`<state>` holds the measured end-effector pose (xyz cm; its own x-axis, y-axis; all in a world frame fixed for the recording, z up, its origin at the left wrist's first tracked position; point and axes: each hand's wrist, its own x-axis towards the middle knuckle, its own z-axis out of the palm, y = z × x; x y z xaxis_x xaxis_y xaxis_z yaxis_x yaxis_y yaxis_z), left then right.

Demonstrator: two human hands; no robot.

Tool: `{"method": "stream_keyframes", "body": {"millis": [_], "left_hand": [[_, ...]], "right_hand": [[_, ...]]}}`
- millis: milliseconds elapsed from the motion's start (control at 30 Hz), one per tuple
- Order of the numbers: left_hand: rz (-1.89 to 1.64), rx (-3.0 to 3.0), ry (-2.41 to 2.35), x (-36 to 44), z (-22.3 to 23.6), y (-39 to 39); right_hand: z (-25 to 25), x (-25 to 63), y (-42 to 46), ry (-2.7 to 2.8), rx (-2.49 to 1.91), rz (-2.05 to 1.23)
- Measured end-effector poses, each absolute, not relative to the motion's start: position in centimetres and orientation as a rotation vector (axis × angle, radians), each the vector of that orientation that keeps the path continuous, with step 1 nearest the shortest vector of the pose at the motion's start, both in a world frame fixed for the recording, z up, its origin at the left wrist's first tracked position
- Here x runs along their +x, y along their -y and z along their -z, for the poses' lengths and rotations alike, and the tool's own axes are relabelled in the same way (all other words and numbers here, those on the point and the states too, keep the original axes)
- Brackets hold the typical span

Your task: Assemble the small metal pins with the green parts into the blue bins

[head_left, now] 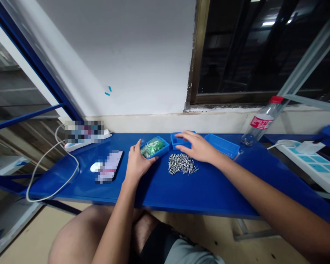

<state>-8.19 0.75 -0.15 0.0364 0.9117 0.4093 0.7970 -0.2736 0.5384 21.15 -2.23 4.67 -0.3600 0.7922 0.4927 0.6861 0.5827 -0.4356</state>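
My left hand (pixel 139 160) grips the near left end of a small blue bin (pixel 162 149), its thumb along the front side and fingers at the far side. Inside that bin lie green and clear plastic packets (pixel 154 146). Over a second blue bin (pixel 175 138) hovers my right hand (pixel 196 146), palm down, fingers apart and holding nothing visible; it hides much of this bin. Just below the right hand, a heap of silvery pop rivets (pixel 183 164) with thin stems rests on the blue table (pixel 187 194).
A third blue bin (pixel 222 146) sits to the right, near a plastic bottle (pixel 261 123) with a red cap. On the left are a phone (pixel 110 167), a white oval object (pixel 95 167), a cable (pixel 74 157) and a power strip (pixel 89 141). Another power strip (pixel 313 165) is far right.
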Motion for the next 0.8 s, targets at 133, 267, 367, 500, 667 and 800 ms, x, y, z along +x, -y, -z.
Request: {"method": "stream_keyframes", "body": {"millis": [133, 267, 367, 500, 667, 800], "left_hand": [[-1.269, 2.189, -1.779, -7.3, -0.1, 1.2], [-1.455, 2.280, -1.734, -5.8, -0.7, 3.0], [-1.563, 2.308, -1.702, -4.7, -1.2, 3.9], [-1.617, 2.357, -1.695, -3.7, -1.6, 4.6], [-1.645, 2.442, -1.609, -3.1, -1.3, 4.8], [-1.649, 2.466, -1.560, -2.7, -1.1, 4.7]], "right_hand": [[-5.6, 16.2, 2.1, 2.122, -1.160, -0.310], [-5.8, 13.0, 1.3, 2.141, -1.214, -0.324], [-5.6, 11.6, 0.9, 2.141, -1.263, -0.354], [-5.8, 10.8, 0.8, 2.071, -1.319, -0.439], [-6.3, 10.9, 0.7, 1.979, -1.361, -0.618], [-5.8, 11.2, 0.3, 1.977, -1.288, -0.624]]}}
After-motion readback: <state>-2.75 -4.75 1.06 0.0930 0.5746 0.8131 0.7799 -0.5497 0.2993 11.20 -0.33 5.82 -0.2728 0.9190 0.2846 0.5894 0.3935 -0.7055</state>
